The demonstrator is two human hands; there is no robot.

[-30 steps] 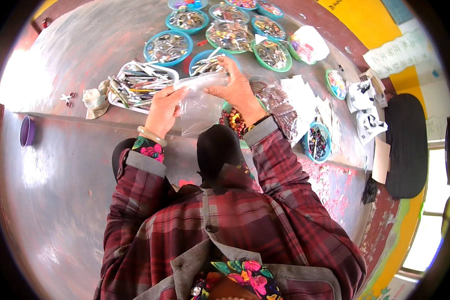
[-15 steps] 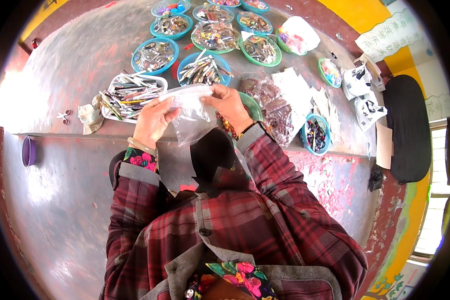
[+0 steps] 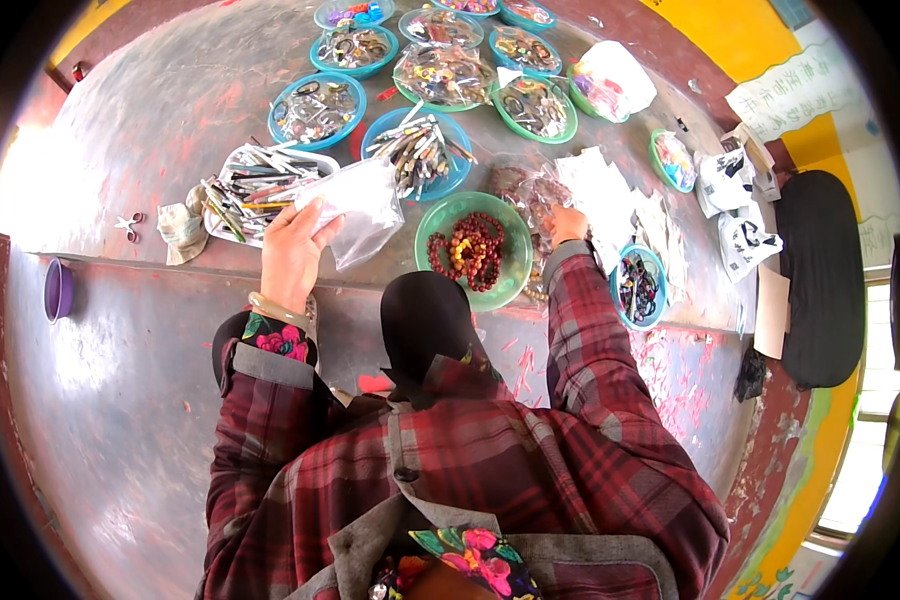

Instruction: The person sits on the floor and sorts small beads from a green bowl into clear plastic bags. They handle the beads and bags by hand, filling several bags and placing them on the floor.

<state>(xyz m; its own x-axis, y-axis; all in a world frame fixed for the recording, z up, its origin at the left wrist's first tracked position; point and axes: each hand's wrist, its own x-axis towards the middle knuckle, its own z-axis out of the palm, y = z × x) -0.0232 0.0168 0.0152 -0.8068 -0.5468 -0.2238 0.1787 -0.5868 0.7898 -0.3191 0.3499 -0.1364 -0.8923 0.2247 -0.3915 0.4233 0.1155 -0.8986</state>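
Note:
My left hand (image 3: 292,255) pinches a clear plastic bag (image 3: 358,208) between thumb and fingers, in front of the white tray of pens. The bag hangs limp and looks flat. To its right, a green bowl (image 3: 521,238) holds dark red bead strings (image 3: 484,250) with a few yellow beads. My right hand (image 3: 568,224) is down at the pile of bagged dark red beads (image 3: 530,192) beside that bowl. Its fingers are curled in, and whatever they grip is hidden.
Pens fill a white tray (image 3: 322,160) and a blue bowl (image 3: 372,132). More bowls of small goods stand behind. Scissors (image 3: 128,226) and a cloth bundle (image 3: 181,233) lie left. White sheets (image 3: 595,190) and a small blue basket (image 3: 660,312) sit right. A purple bucket (image 3: 58,290) stands below the ledge.
My right hand has let go of the plastic bag and moved right to the bagged beads, uncovering the green bowl. My left hand still holds the plastic bag.

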